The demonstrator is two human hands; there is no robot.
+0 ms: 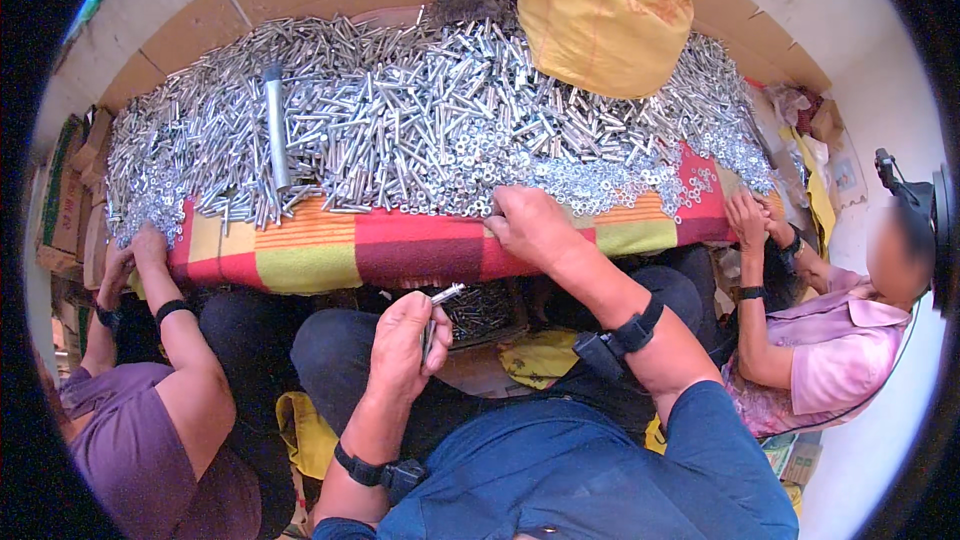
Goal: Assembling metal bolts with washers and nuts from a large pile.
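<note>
In front of my body, my left hand [403, 335] is closed around silvery metal bolts. One bolt [448, 293] sticks out past the thumb, and another shows below the fingers. My right hand [532, 227] reaches to the near edge of a heap, its fingers bent together beside small nuts and washers [490, 172]; whatever they pinch is hidden. Behind them lies a large pile of loose metal bolts [380, 110], spread on a checked red, yellow and green blanket [410, 250].
A grey metal tube [277, 135] stands on the pile, and a yellow sack [605, 15] rests at the back. Co-workers' hands work at the left [135, 260] and right [755, 218]. More bolts [480, 312] lie below the blanket's edge. Cardboard boxes [65, 205] stand far left.
</note>
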